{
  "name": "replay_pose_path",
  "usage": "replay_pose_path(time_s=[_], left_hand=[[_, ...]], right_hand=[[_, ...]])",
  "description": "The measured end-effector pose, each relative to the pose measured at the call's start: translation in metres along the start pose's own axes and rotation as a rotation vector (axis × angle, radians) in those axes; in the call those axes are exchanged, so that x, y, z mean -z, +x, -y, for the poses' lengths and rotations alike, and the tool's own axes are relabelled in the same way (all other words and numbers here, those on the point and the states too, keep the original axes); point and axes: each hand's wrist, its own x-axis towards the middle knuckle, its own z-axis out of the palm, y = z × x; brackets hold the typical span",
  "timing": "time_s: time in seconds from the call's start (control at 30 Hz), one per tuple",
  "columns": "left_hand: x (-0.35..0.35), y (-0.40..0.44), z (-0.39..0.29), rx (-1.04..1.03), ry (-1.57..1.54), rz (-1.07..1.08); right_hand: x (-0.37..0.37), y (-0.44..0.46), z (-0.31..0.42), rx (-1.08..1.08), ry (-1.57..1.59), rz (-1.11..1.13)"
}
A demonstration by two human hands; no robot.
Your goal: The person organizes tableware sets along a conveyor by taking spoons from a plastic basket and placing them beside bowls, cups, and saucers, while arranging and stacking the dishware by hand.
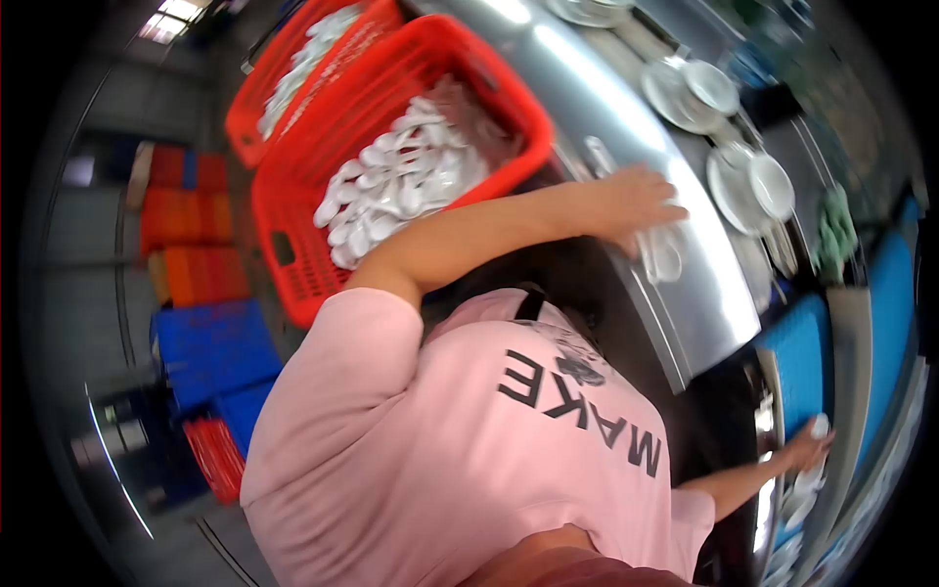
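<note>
My left hand point(636, 203) reaches over the steel counter point(611, 93), its fingers loosely bent and apart, slightly blurred. White spoons lie close around it: one spoon point(597, 152) shows beyond the hand, and another spoon point(662, 256) shows on its near side, touching or just below the fingers. Far to the right, my right hand point(807, 445) is closed around a small white piece of tableware point(820, 427) above a blue surface. Its exact kind is too small to tell. More white tableware point(797, 507) lies just below that hand.
A red basket point(533, 117) holding many white spoons point(401, 176) stands left of the counter, a second red basket point(245, 122) behind it. White plates and bowls point(771, 186) line the counter's far side, near a green cloth point(834, 235). Blue crates point(215, 342) stand at left.
</note>
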Motion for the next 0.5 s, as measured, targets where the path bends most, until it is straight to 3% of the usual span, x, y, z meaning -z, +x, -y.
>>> replay_pose_path(time_s=[0.07,0.13,0.23,0.27,0.33,0.43,0.5], left_hand=[[0.021,-0.016,0.001,0.075,-0.054,-0.068],[0.051,-0.052,0.020,0.239,-0.031,-0.282],[0.078,-0.137,0.086,0.705,0.135,-0.424],[0.081,-0.166,0.098,0.903,0.146,-0.294],[0.068,-0.208,0.133,0.772,0.227,-0.020],[0.051,-0.213,0.148,0.353,0.477,0.162],[0.037,-0.215,0.164,0.325,0.414,0.247]], right_hand=[[-0.009,-0.002,0.000,-0.039,0.007,0.050],[-0.035,-0.001,-0.005,-0.065,0.035,0.074],[-0.040,-0.002,-0.008,-0.040,0.010,0.017],[-0.042,-0.002,-0.009,-0.031,0.005,-0.007],[-0.030,-0.003,-0.006,-0.030,-0.005,0.017],[-0.017,-0.005,0.000,-0.025,0.026,0.063],[-0.003,-0.007,0.006,-0.029,0.048,0.096]])
